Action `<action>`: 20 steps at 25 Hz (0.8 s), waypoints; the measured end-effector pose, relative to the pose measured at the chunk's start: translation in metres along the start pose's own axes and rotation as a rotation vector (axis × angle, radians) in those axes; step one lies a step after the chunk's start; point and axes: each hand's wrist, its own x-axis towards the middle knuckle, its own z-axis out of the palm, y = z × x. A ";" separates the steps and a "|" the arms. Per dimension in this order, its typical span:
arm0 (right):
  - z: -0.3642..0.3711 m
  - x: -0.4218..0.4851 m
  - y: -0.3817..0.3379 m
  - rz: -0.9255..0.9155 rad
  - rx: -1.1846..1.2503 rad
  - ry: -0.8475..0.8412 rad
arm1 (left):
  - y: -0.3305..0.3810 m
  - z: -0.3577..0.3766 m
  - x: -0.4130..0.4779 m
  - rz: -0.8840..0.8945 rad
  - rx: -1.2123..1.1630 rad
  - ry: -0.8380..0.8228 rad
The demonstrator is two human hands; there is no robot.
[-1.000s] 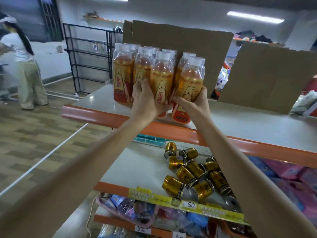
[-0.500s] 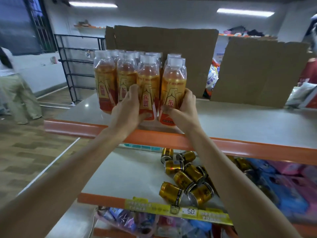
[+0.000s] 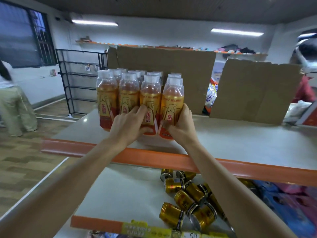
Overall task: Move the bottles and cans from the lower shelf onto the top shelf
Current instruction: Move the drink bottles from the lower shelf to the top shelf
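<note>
Person at left (image 3: 15, 103): cut off by the frame edge, on the wood floor; a second ago this figure stood fully in view.
Black rack (image 3: 77, 79): upright against the wall, behind the top shelf's left corner.
Top shelf (image 3: 154, 157): grey board with an orange front lip, carrying the bottles.
Bottles (image 3: 118, 93): amber, clear-capped, packed in rows near the shelf's left end, in front of the cardboard.
Left hand (image 3: 127, 124): fingers curled round the third bottle (image 3: 150, 107) in the front row, thumb across its base.
Right hand (image 3: 181, 126): wrapped round the end bottle (image 3: 172, 103), gripping its lower half.
Change: both held bottles now stand upright, touching each other and in line with the front row. A second ago the end bottle leaned and hung lower, over the shelf lip.
Cardboard (image 3: 164, 74): sheet standing behind the bottles. A second cardboard sheet (image 3: 253, 90) stands to its right.
Lower shelf (image 3: 120, 191): under both forearms.
Cans (image 3: 188, 200): gold, lying on their sides in a loose heap on the lower shelf's right part, just as they lay before.
Person at right (image 3: 305, 90): red sleeve at the frame edge, blurred.
</note>
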 end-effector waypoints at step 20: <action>0.001 0.000 0.008 0.093 0.015 -0.014 | -0.012 0.013 0.004 -0.012 -0.089 -0.005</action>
